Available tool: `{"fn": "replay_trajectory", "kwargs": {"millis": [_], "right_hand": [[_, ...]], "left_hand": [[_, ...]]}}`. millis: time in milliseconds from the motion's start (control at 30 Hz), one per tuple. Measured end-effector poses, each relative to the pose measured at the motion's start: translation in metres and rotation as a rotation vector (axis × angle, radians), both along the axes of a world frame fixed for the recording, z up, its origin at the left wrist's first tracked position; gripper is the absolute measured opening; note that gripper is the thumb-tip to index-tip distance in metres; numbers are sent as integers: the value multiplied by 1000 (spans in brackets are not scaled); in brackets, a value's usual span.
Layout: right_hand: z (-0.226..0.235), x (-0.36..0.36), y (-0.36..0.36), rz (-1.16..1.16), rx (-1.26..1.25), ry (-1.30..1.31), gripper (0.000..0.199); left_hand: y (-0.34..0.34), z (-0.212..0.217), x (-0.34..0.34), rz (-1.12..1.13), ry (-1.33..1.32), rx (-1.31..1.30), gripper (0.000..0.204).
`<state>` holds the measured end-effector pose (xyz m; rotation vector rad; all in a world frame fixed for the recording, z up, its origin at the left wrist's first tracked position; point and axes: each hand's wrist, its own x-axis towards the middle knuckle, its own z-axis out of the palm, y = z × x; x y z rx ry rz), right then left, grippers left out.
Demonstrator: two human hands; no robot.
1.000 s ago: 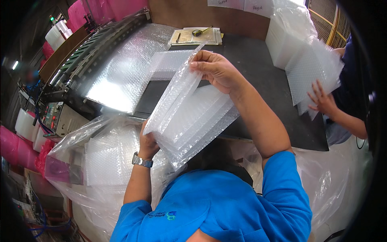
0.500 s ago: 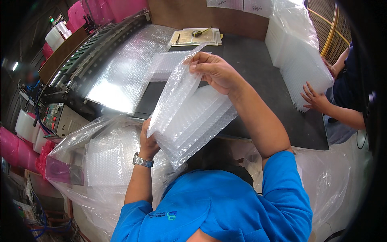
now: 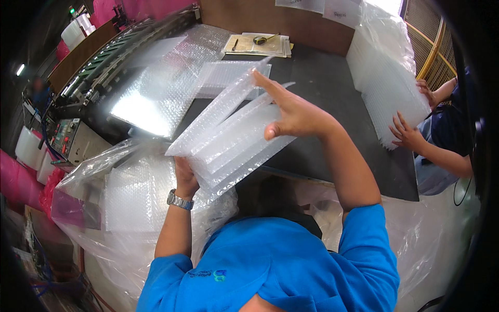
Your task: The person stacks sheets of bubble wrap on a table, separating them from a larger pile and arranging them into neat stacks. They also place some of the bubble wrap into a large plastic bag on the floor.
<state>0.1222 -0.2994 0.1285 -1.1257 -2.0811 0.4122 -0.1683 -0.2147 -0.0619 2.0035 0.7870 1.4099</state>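
Observation:
My left hand (image 3: 184, 176) grips the lower end of a stack of clear bubble-wrap bags (image 3: 228, 138), tilted up and away over the edge of a dark table (image 3: 332, 88). My right hand (image 3: 291, 112) rests on the upper part of the stack with fingers spread, thumb underneath its edge. A watch sits on my left wrist. Below the stack, at my left, a large clear plastic sack (image 3: 125, 197) holds more bubble-wrap bags.
A bag-making machine (image 3: 135, 78) with a sheet of bubble film stands at the left. Papers and a tape measure (image 3: 260, 44) lie at the table's far side. At the right another person's hands (image 3: 410, 132) hold a big stack of bubble-wrap bags (image 3: 387, 78).
My right hand has slid down the stack and its fingers have spread. The stack has tilted lower toward the left. The other person has squared their stack upright against the table.

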Motion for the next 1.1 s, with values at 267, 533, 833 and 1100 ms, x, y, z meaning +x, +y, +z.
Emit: {"fn": "replay_trajectory", "kwargs": {"millis": [267,533,833,1100], "right_hand": [[8,-13,-42,-254,75,-458,107],[1,-36,-50,-486,439,-776,47],[-54,20,-41,-529,31,291,23],[-58,73,-58,-558,151,886,53]], "left_hand": [[-3,9,-2,3,-168,-56,32],[-36,55,15,151,15,325,52],[-44,20,-103,803,-330,18,35],[-49,-82,-280,1563,42,-792,71]]}}
